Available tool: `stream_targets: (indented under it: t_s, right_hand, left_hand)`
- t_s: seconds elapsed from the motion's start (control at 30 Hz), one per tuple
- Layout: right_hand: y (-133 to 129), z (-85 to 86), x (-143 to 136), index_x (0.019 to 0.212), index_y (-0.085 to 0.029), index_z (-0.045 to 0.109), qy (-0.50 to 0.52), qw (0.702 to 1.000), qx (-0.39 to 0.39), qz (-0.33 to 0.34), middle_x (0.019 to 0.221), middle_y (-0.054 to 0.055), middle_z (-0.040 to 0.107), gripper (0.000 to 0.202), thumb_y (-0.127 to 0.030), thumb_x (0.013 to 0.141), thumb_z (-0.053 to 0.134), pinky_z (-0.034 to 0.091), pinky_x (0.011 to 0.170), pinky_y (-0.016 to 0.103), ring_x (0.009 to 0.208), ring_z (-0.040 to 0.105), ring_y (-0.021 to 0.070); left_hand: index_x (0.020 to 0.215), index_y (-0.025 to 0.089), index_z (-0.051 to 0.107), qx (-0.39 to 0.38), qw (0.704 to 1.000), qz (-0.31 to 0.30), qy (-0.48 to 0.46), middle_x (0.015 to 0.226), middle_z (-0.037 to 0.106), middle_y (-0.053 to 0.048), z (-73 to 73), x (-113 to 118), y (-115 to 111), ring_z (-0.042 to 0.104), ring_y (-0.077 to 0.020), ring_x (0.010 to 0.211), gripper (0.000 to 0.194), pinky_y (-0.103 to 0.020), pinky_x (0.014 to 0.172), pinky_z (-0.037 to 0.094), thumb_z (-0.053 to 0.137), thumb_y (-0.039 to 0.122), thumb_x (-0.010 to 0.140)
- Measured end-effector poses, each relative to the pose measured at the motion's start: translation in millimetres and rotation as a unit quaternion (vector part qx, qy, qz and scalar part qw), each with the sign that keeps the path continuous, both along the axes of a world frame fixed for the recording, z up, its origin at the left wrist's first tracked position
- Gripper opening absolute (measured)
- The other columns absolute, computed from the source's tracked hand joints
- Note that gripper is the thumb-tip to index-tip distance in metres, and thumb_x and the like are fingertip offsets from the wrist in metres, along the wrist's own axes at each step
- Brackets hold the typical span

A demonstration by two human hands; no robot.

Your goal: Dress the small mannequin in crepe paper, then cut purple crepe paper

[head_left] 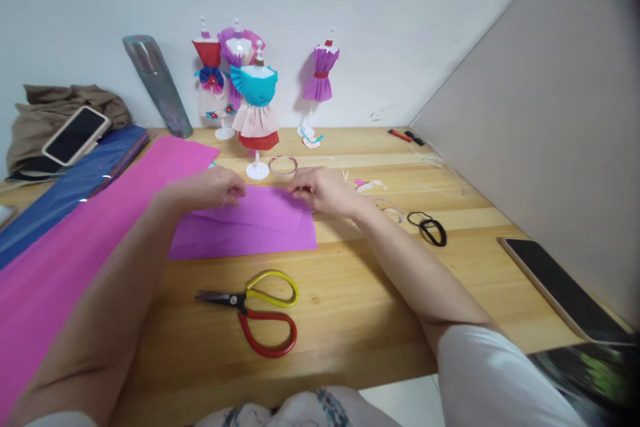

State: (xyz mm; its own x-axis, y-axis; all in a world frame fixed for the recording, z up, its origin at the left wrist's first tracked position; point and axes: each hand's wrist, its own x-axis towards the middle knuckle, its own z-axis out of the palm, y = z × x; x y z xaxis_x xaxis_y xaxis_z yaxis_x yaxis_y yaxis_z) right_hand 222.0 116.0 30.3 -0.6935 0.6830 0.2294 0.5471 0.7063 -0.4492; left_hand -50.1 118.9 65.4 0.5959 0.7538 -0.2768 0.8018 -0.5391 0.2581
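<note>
A purple sheet of thin paper or cloth lies on the wooden table, its far edge between my two hands. My left hand has its fingers closed at the sheet's far left part. At the far right corner, my right hand pinches the same edge. Creases run across the sheet. Nearer to me, scissors with one yellow and one red handle lie apart from both hands, blades pointing left. A long pink sheet stretches under my left forearm.
Several small dress forms, one in a blue top, stand near the wall. A bottle leans there. A phone rests on a blue folder at left. Black hair ties and another phone lie right.
</note>
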Motion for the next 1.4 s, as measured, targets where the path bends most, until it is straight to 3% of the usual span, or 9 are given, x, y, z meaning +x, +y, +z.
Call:
stream_targets:
  t_s: [0.17,0.4,0.7,0.83,0.97,1.1,1.17,1.27,1.4]
  right_hand:
    - [2.0,-21.9,-15.2,0.093,-0.013,0.074,-0.064,0.997,0.004,0.032,0.095,0.01,0.072,0.023,-0.003,0.083,0.056,0.043,0.077,0.027,0.083,0.062,0.017]
    - [5.6,-39.5,-18.0,0.082,-0.014,0.072,-0.114,0.993,0.021,-0.011,0.091,0.01,0.069,0.019,-0.007,0.083,0.054,0.036,0.07,0.027,0.081,0.058,0.0175]
    - [5.8,-11.2,0.3,0.09,-0.015,0.063,-0.104,0.99,0.014,-0.095,0.091,0.01,0.068,0.022,-0.018,0.094,0.041,0.035,0.07,0.027,0.078,0.056,0.0183]
    - [0.8,3.5,8.9,0.096,-0.014,0.065,-0.069,0.997,-0.024,-0.005,0.095,0.01,0.069,0.022,-0.034,0.092,0.056,0.042,0.076,0.03,0.083,0.06,0.0202]
    - [-7.3,3.4,-2.6,0.13,-0.016,0.058,-0.009,0.996,0.003,0.084,0.132,0.015,0.061,0.055,-0.03,0.078,0.073,0.043,0.097,0.037,0.118,0.056,0.0269]
    - [-5.1,-6.5,-11.5,0.101,-0.014,0.071,0.042,0.996,0.048,-0.067,0.099,0.011,0.073,0.023,-0.013,0.084,0.055,0.046,0.085,0.034,0.094,0.065,0.0237]
    - [-1.1,-9.0,-9.4,0.087,-0.015,0.071,0.086,0.987,0.035,-0.129,0.085,0.008,0.073,0.018,-0.012,0.084,0.053,0.046,0.076,0.031,0.081,0.065,0.0204]
    - [4.2,-6.5,-2.7,0.083,-0.017,0.07,0.163,0.972,-0.002,-0.168,0.082,0.005,0.073,0.013,-0.018,0.082,0.056,0.046,0.072,0.029,0.077,0.065,0.0183]
    - [8.4,3.6,4.9,0.078,-0.018,0.067,0.235,0.949,-0.033,-0.208,0.083,0.004,0.072,0.011,-0.026,0.08,0.058,0.049,0.074,0.03,0.081,0.065,0.0196]
  left_hand:
    - [0.07,0.016,0.061,-0.011,0.998,-0.024,0.05,0.072,0.062,-0.003,-13.8,15.2,-5.6,0.053,-0.0155,0.068,0.006,-0.027,0.064,0.039,0.058,0.013,0.074]
    - [0.071,0.016,0.059,0.001,0.995,-0.048,0.084,0.068,0.057,0.001,-23.1,23.4,-8.3,0.046,-0.0117,0.065,0.004,-0.027,0.058,0.03,0.063,0.014,0.071]
    - [0.065,0.016,0.054,-0.005,0.996,-0.053,0.073,0.067,0.056,-0.002,-23.9,23.8,-7.1,0.046,-0.015,0.066,0.013,-0.03,0.062,0.032,0.053,0.006,0.073]
    - [0.07,0.016,0.056,0.016,0.997,-0.042,0.056,0.073,0.058,-0.003,-18.9,19.6,-5.3,0.05,-0.0157,0.07,0.016,-0.028,0.066,0.036,0.046,0.01,0.08]
    - [0.08,0.017,0.057,0.068,0.997,-0.014,0.019,0.077,0.059,-0.004,-7.0,18.0,-7.1,0.05,-0.0155,0.07,0.02,-0.028,0.065,0.035,0.04,0.019,0.09]
    - [0.089,0.016,0.059,0.082,0.997,0.002,0.0,0.082,0.061,-0.003,7.0,15.3,-12.3,0.052,-0.0155,0.073,0.017,-0.027,0.065,0.036,0.044,0.025,0.091]
    - [0.103,0.016,0.06,0.061,0.998,0.009,-0.011,0.095,0.065,-0.004,14.3,11.1,-14.9,0.057,-0.0167,0.082,0.021,-0.026,0.068,0.038,0.051,0.026,0.088]
    - [0.115,0.017,0.06,0.054,0.998,0.038,0.025,0.107,0.067,-0.004,24.4,-0.8,-15.7,0.059,-0.0188,0.091,0.031,-0.025,0.075,0.04,0.054,0.022,0.085]
    - [0.097,0.013,0.064,0.126,0.983,0.102,0.087,0.097,0.068,-0.008,37.4,-24.3,-11.7,0.058,-0.0202,0.085,0.019,-0.028,0.077,0.042,0.05,0.019,0.086]
